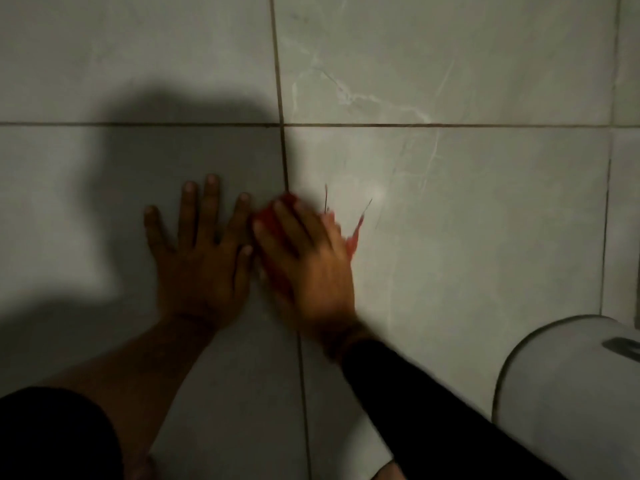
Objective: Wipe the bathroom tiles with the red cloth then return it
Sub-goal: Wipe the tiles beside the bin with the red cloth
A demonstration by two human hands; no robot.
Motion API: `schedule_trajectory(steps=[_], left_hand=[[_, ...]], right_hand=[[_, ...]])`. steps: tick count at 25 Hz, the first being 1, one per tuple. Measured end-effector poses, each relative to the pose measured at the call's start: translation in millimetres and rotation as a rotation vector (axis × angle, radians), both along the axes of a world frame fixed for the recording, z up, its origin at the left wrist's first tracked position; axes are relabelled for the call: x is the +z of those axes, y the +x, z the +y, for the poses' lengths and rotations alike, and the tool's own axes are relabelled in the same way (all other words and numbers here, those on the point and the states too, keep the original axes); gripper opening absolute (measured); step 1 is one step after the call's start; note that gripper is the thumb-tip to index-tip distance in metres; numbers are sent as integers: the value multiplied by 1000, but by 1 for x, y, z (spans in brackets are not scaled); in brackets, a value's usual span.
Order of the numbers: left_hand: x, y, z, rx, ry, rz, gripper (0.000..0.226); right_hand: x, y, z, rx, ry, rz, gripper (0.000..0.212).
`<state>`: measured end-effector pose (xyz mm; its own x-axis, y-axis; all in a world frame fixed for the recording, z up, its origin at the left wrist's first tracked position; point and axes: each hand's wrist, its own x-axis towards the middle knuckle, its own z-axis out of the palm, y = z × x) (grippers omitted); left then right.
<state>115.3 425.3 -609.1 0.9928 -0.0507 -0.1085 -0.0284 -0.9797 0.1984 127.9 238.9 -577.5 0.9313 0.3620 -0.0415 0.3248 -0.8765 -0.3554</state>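
Grey marbled bathroom tiles [450,209] with dark grout lines fill the view. My right hand [308,265], blurred by motion, lies flat over the red cloth [273,220] and presses it against a tile beside the vertical grout line. Most of the cloth is hidden under the hand; red edges and loose threads stick out at the top left and right. My left hand [201,258] rests flat on the neighbouring tile with fingers spread, holding nothing, its thumb touching the right hand's side.
A white rounded toilet tank [568,386] with a metal flush button sits at the lower right. A corner seam of the tiling runs down the far right. My head's shadow darkens the left tiles.
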Motion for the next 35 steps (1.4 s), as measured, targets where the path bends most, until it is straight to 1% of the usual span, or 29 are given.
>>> schedule_trajectory(steps=[1, 2, 4, 5, 7, 8, 10, 11, 12, 13, 14, 15, 17, 18, 19, 20, 21, 22, 23, 24, 25, 26, 27, 28, 30, 31, 32, 33, 35], left_hand=[[0, -1, 1, -4, 1, -4, 71], [-1, 1, 1, -9, 5, -12, 71], [-5, 3, 2, -14, 15, -15, 72], [-6, 3, 3, -14, 20, -16, 73], [-8, 1, 2, -12, 18, -9, 75], [-8, 0, 1, -18, 10, -10, 76], [-8, -1, 2, -18, 0, -13, 78], [-9, -1, 3, -14, -4, -12, 78], [-9, -2, 2, -17, -7, -10, 78], [-8, -1, 1, -22, -10, -11, 78], [-6, 0, 0, -24, -11, -12, 77], [-6, 2, 0, -26, -5, -14, 76], [-6, 2, 3, -22, -3, -3, 75], [-6, 0, 2, -16, -14, 2, 74], [-4, -2, 2, -13, -18, 8, 74], [-3, -2, 1, -10, -17, 15, 74], [-2, -1, 1, -9, -14, 22, 74], [-2, 0, 1, -10, -13, 27, 75], [-2, 1, 1, -11, -9, 27, 76], [-2, 1, 2, -10, -3, 25, 77], [-2, 1, 2, -12, 0, 26, 77], [-2, 2, 2, -15, -4, 29, 76], [-2, 2, 1, -15, -9, 31, 75], [-2, 1, 1, -12, -9, 29, 74], [-4, 1, 1, -8, 0, 19, 73], [-5, 1, 4, -8, -1, 19, 72], [-8, 1, 5, -11, -14, 22, 72], [-10, 0, 6, -14, -30, 24, 72], [-11, -4, 6, -10, -36, 10, 72]], right_hand=[[7, -20, -3, 46, 22, 43, 56], [6, -19, -5, 92, 34, 48, 56], [-2, 35, -8, 104, 38, -36, 55], [-3, 69, -14, 53, 0, -72, 56], [-6, 111, -55, -139, -14, -122, 57], [-6, 106, -84, -262, -13, -115, 57], [7, 55, -125, -550, -18, -55, 57], [14, 23, -131, -706, -15, -19, 59], [14, 5, -126, -828, -24, 2, 61], [10, 2, -108, -885, -38, 4, 62], [3, 12, -85, -857, -51, -34, 63], [-4, 27, -60, -723, -24, -72, 64], [-12, 27, -17, -346, 21, -80, 68], [-12, 7, -10, -165, 23, -62, 66], [-9, -30, -12, -33, 1, -2, 64], [-1, -76, -21, 20, -50, 83, 65], [9, -119, -40, -1, -96, 156, 68], [19, -150, -62, -90, -112, 210, 71], [25, -162, -86, -222, -111, 256, 70], [27, -156, -109, -366, -121, 290, 69], [27, -135, -128, -513, -129, 291, 68], [26, -100, -140, -644, -129, 234, 68], [23, -55, -146, -734, -129, 150, 66], [18, -4, -146, -757, -129, 57, 65], [7, 89, -121, -675, -119, -91, 61], [1, 113, -96, -605, -117, -160, 60], [-5, 117, -70, -504, -107, -210, 59], [-9, 101, -45, -379, -85, -220, 58], [-8, 12, -8, -124, 2, -99, 57]])
